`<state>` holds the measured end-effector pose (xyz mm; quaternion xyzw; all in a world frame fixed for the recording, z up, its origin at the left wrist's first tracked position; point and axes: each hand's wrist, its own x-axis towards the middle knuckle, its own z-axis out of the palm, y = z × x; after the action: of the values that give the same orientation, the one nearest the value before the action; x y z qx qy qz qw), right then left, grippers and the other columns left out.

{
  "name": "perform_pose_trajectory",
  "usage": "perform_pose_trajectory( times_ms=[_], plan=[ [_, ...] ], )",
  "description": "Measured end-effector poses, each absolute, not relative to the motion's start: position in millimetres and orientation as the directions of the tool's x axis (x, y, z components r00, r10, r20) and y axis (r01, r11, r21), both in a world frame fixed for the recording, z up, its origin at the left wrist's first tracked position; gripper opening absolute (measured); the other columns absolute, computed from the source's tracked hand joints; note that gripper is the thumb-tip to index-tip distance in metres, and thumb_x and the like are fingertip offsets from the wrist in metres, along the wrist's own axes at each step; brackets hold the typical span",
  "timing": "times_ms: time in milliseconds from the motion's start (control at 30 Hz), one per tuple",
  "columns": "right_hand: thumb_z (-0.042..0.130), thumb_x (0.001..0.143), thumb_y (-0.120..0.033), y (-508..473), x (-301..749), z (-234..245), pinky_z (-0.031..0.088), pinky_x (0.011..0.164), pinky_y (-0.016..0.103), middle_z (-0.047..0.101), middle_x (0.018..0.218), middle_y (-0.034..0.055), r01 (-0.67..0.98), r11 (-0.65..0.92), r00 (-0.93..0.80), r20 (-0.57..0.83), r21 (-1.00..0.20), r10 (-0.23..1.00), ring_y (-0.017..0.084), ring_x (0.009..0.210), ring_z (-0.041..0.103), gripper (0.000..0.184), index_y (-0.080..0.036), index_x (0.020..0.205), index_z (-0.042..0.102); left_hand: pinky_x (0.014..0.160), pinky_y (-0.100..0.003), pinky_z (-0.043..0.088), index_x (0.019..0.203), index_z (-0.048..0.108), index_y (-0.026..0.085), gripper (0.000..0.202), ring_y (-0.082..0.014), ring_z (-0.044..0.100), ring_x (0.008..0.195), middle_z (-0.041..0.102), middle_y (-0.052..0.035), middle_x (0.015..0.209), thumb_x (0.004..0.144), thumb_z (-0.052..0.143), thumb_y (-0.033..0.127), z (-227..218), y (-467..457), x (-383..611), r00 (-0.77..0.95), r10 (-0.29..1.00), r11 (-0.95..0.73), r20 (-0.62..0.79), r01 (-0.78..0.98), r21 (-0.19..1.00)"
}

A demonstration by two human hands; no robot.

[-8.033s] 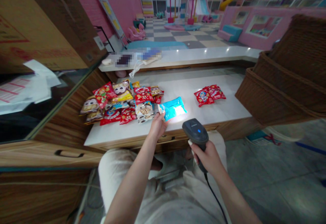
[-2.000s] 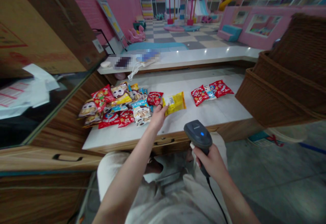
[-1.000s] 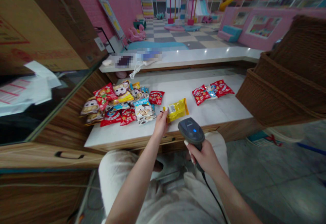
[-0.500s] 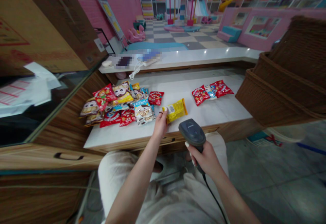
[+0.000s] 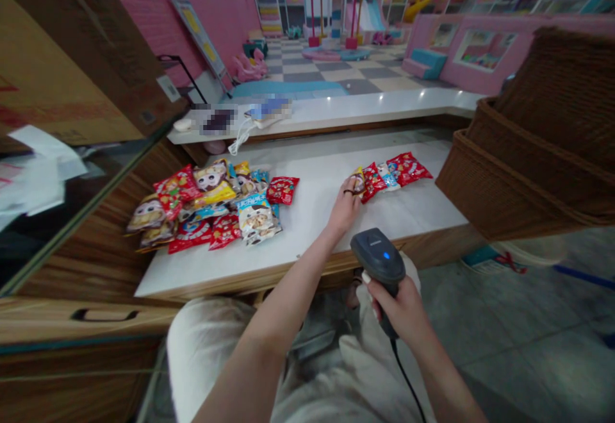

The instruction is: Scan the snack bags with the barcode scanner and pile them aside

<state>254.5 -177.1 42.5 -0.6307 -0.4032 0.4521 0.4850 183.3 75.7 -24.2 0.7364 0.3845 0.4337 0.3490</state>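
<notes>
My left hand [image 5: 346, 205] is closed on a yellow and brown snack bag [image 5: 358, 181], with the fingers covering much of it. It is at the left end of a short row, right beside a red snack bag [image 5: 373, 181]. A blue and white bag [image 5: 388, 177] and another red bag [image 5: 408, 168] continue that row. Low in front of the counter edge, my right hand [image 5: 401, 304] grips a dark grey barcode scanner [image 5: 379, 256] by its handle. A blue light glows on the scanner's top, and its cord hangs down.
A pile of colourful snack bags [image 5: 211, 208] lies on the left of the white counter [image 5: 312, 231]. Stacked wicker baskets [image 5: 509, 147] stand at right, and a cardboard box [image 5: 96, 58] at left. Along the raised shelf [image 5: 327, 106] are blurred-out devices and a white cable [image 5: 240, 138].
My left hand has carried the yellow bag rightward to the row of bags on the right, turning its brown-printed side up. The scanner's blue light has come on.
</notes>
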Motion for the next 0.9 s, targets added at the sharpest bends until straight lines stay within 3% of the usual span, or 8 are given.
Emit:
perform_pose_trajectory(
  times_ms=[100, 200, 333, 500, 600, 733, 900],
  plan=[
    [0.079, 0.075, -0.054, -176, 260, 41, 0.044, 0.041, 0.027, 0.057, 0.042, -0.0018, 0.065, -0.226, 0.294, -0.198, -0.972, 0.935, 0.016, 0.035, 0.052, 0.035, -0.025, 0.062, 0.063, 0.145, -0.056, 0.021, 0.170, 0.046, 0.014, 0.071, -0.0335, 0.029, 0.175, 0.040, -0.0211, 0.182, 0.100, 0.061, 0.018, -31, 86, 212, 0.394, 0.846, -0.503, 0.360, 0.367, 0.782],
    [0.078, 0.074, -0.054, -175, 264, 41, 0.043, 0.041, 0.026, 0.058, 0.042, -0.0005, 0.065, -0.239, 0.309, -0.208, -0.969, 0.928, 0.015, 0.035, 0.053, 0.036, -0.025, 0.060, 0.061, 0.145, -0.058, 0.019, 0.170, 0.044, 0.008, 0.073, -0.0353, 0.022, 0.177, 0.034, -0.0256, 0.184, 0.099, 0.059, 0.016, -31, 97, 229, 0.379, 0.861, -0.493, 0.340, 0.454, 0.742],
    [0.079, 0.073, -0.053, -173, 265, 39, 0.043, 0.041, 0.026, 0.057, 0.042, -0.0012, 0.068, -0.237, 0.313, -0.205, -0.969, 0.927, 0.015, 0.036, 0.052, 0.036, -0.025, 0.060, 0.060, 0.144, -0.056, 0.021, 0.170, 0.042, 0.001, 0.077, -0.0390, 0.025, 0.175, 0.033, -0.0309, 0.182, 0.098, 0.063, 0.019, -20, 106, 229, 0.410, 0.858, -0.495, 0.309, 0.501, 0.710],
    [0.080, 0.076, -0.052, -172, 262, 36, 0.044, 0.042, 0.027, 0.057, 0.044, -0.0017, 0.071, -0.219, 0.279, -0.191, -0.973, 0.941, 0.016, 0.037, 0.053, 0.034, -0.024, 0.064, 0.065, 0.143, -0.052, 0.025, 0.171, 0.044, 0.007, 0.072, -0.0340, 0.032, 0.174, 0.034, -0.0249, 0.184, 0.100, 0.050, 0.013, 1, 97, 180, 0.396, 0.859, -0.511, 0.326, 0.611, 0.604],
    [0.080, 0.078, -0.052, -173, 258, 35, 0.045, 0.042, 0.028, 0.059, 0.046, -0.0011, 0.085, -0.198, 0.258, -0.171, -0.976, 0.951, 0.016, 0.038, 0.054, 0.035, -0.024, 0.064, 0.065, 0.142, -0.053, 0.024, 0.172, 0.045, 0.008, 0.073, -0.0336, 0.033, 0.173, 0.035, -0.0227, 0.184, 0.099, 0.040, 0.004, 17, 91, 130, 0.356, 0.899, -0.434, 0.255, 0.802, 0.410],
    [0.079, 0.079, -0.052, -172, 251, 37, 0.044, 0.041, 0.027, 0.056, 0.043, -0.0014, 0.091, -0.205, 0.230, -0.180, -0.975, 0.957, 0.016, 0.037, 0.054, 0.037, -0.026, 0.060, 0.061, 0.140, -0.057, 0.022, 0.169, 0.044, -0.003, 0.066, -0.0415, 0.032, 0.172, 0.037, -0.0323, 0.180, 0.103, 0.037, 0.006, 35, 91, 69, 0.232, 0.964, -0.253, 0.131, 0.951, 0.176],
    [0.076, 0.078, -0.051, -171, 241, 45, 0.044, 0.042, 0.026, 0.056, 0.042, -0.0022, 0.110, -0.186, 0.196, -0.162, -0.976, 0.967, 0.016, 0.037, 0.053, 0.034, -0.026, 0.061, 0.060, 0.131, -0.060, 0.033, 0.163, 0.045, -0.011, 0.061, -0.0461, 0.042, 0.164, 0.043, -0.0423, 0.171, 0.105, 0.037, 0.006, 44, 93, 44, 0.089, 0.995, -0.094, 0.035, 0.983, 0.159]
  ],
)
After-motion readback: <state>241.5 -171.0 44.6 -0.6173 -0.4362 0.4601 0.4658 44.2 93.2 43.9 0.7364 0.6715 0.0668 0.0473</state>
